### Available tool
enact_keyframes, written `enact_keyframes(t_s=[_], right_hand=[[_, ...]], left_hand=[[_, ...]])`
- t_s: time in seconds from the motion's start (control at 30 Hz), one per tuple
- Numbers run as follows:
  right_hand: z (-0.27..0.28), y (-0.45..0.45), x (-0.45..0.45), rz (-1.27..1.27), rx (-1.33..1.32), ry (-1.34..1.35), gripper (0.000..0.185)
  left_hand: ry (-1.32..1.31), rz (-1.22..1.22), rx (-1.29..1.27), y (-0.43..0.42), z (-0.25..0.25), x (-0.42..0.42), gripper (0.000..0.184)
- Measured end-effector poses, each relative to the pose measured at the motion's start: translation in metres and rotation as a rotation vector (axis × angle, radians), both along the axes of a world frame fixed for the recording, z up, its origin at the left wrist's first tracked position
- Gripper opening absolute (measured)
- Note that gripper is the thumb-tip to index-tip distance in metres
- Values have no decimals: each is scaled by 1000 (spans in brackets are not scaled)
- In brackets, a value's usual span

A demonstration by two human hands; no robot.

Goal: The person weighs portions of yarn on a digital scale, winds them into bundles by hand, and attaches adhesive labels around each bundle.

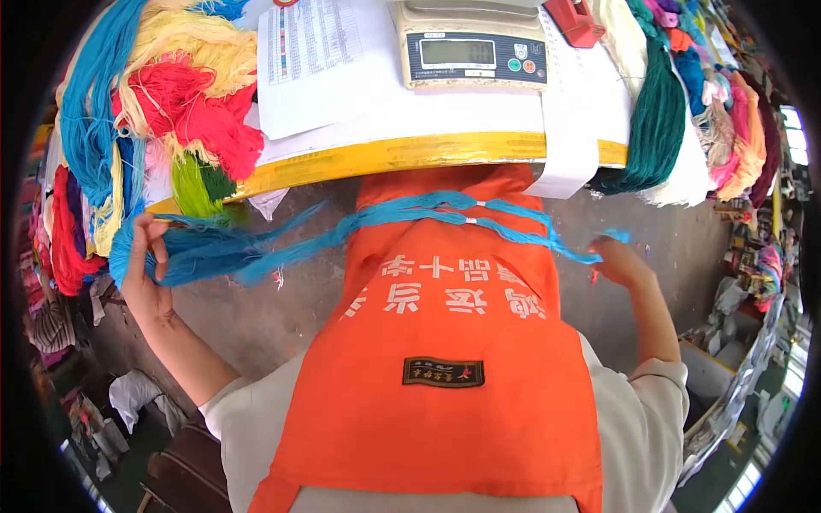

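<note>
A bright blue skein of thread stretches across the front of my body, split into two strands toward the right, each with a small white band. My left hand is wrapped around the bulky end of the skein, where loose threads fan out. At the other side, my right hand pinches the thin ends of the strands, a short tuft showing beyond the fingers. The middle of the skein passes in front of my orange apron, just below the table edge.
A white table with a yellow taped edge lies ahead. On it are a digital scale, a printed chart and a red tool. Colored skeins hang at left, including red thread, and at right, including dark green thread.
</note>
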State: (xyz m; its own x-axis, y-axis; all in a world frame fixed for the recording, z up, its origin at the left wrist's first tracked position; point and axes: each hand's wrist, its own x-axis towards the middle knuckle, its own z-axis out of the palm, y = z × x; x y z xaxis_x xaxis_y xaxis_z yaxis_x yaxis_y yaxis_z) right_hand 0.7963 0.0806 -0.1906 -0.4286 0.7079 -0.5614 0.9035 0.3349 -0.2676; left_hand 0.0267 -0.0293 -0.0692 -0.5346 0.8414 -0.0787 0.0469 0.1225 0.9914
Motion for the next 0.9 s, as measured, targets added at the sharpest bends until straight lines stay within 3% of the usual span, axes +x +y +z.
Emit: enact_keyframes(t_s=[0.07,0.1,0.2,0.23,0.3,0.37,0.43,0.5,0.6,0.67,0.73,0.8,0.83,0.87,0.9], right_hand=[[31,9,-83,213,-22,33,21],[53,18,-126,353,-1,80,22],[123,35,-244,289,102,717,14],[136,40,-273,309,157,936,13],[164,40,-321,121,153,1074,19],[189,42,-360,8,6,1197,25],[195,45,-388,16,-155,1334,28],[181,52,-396,83,-200,1312,26],[166,61,-392,39,-255,1342,20],[167,63,-385,-137,-396,1373,14],[168,65,-382,-141,-373,1351,11],[168,66,-379,-142,-348,1332,9],[167,66,-379,-72,-164,1318,7],[165,66,-379,0,18,1297,7],[163,66,-381,3,20,1295,7]], left_hand=[[-34,-135,254,9,4,20,48],[1,-195,279,15,9,32,75],[-44,-372,385,59,33,111,127],[-62,-475,461,73,46,137,136],[-234,-705,680,92,51,160,122],[-58,-694,505,93,77,186,111],[-72,-867,716,107,56,185,100],[-134,-863,698,104,55,194,97],[-182,-746,592,111,37,185,80],[-210,-726,535,107,39,185,85],[-243,-716,471,105,37,190,93],[-122,-615,384,108,36,199,62],[-125,-617,387,110,36,202,62],[-101,-602,426,112,35,206,47],[-77,-586,466,114,35,209,33]])
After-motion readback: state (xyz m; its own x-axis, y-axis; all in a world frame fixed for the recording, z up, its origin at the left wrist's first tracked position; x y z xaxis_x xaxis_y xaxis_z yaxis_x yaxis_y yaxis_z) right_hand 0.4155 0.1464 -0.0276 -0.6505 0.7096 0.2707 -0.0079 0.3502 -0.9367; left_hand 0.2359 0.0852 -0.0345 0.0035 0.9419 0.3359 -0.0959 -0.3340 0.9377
